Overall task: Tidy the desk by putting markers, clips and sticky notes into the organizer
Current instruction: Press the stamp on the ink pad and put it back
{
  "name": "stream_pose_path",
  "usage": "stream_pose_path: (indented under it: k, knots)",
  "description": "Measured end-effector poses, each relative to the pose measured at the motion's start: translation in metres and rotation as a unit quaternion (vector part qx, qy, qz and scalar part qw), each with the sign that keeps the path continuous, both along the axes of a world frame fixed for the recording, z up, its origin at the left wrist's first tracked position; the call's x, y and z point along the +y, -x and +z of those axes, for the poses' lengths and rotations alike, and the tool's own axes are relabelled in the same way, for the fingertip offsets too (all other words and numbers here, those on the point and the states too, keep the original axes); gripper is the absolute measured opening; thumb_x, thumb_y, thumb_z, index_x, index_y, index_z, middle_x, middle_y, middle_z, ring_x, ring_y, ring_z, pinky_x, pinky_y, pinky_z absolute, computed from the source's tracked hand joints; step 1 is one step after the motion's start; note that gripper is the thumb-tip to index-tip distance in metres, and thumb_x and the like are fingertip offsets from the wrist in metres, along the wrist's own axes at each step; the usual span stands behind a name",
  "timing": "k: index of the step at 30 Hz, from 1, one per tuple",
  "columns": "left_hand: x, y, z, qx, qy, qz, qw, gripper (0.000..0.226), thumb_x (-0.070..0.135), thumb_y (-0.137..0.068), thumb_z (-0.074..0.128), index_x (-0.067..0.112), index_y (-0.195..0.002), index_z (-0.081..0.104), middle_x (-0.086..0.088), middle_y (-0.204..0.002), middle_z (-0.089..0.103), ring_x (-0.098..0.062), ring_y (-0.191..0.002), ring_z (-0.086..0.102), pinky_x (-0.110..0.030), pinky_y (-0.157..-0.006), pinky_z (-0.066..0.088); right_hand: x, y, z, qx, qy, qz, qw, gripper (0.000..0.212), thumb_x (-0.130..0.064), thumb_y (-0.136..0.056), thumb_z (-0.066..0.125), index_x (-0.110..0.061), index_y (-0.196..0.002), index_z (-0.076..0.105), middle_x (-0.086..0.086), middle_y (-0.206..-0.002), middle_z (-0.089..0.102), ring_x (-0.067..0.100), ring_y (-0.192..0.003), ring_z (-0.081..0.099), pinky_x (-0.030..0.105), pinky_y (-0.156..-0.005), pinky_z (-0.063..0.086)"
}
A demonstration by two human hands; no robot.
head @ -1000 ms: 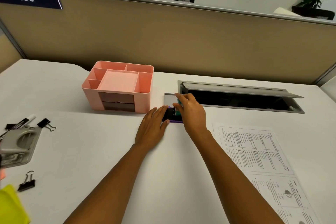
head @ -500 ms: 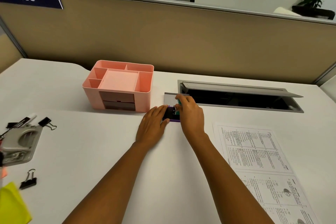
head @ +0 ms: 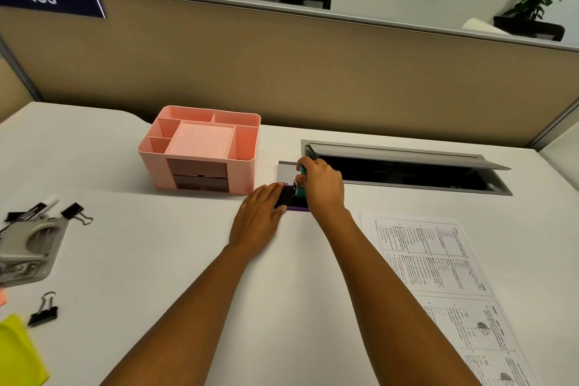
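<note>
Right hand (head: pixel 321 186) curls around teal markers (head: pixel 301 190) near the desk's (head: pixel 175 247) back edge; left hand (head: pixel 258 219) lies flat, fingers straight, against their black and purple case (head: pixel 293 202).

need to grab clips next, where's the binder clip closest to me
In the head view it lies at the desk's near left: the binder clip sits just right of the yellow sticky notes and below the grey hole punch.
</note>
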State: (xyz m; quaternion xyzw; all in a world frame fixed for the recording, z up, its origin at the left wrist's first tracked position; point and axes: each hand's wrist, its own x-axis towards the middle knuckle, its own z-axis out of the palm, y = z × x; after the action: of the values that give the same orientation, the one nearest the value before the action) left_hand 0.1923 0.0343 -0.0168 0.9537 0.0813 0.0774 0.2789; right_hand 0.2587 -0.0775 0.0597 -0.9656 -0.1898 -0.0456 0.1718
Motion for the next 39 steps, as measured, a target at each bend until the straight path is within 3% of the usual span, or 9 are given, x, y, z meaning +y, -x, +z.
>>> stream_pose_path:
  k: [8,15,39]
  knots:
    - [0.0,0.0,-0.002,0.005,-0.005,0.002,1.0,0.052,0.037,-0.097,0.036,0.022,-0.145,0.024,0.001,-0.151,0.032,-0.019,-0.14,0.026,-0.037,-0.115,0.025,-0.007,0.017,-0.014,0.006,-0.034,-0.022,0.999,0.048,-0.019,-0.085,0.066,-0.014,-0.13,0.047,0.011,-0.132,0.052,0.027,-0.108,0.062,0.034,-0.091,0.052]
    - [0.0,0.0,-0.003,0.008,-0.009,0.0,1.0,0.052,0.037,-0.097,0.035,0.021,-0.146,0.023,0.001,-0.152,0.031,-0.019,-0.141,0.025,-0.036,-0.115,0.024,0.002,0.006,-0.004,-0.001,-0.017,-0.041,0.999,0.04,-0.023,-0.091,0.058,-0.013,-0.129,0.048,0.012,-0.127,0.055,0.026,-0.105,0.062,0.03,-0.087,0.053]
    - [0.001,-0.002,-0.006,-0.002,-0.008,-0.001,1.0,0.052,0.038,-0.097,0.036,0.022,-0.145,0.025,0.0,-0.151,0.033,-0.02,-0.14,0.027,-0.038,-0.115,0.025,-0.004,0.021,-0.019,0.001,-0.055,-0.031,0.998,0.047,-0.021,-0.086,0.065,-0.013,-0.128,0.047,0.012,-0.13,0.052,0.028,-0.105,0.063,0.031,-0.089,0.052]
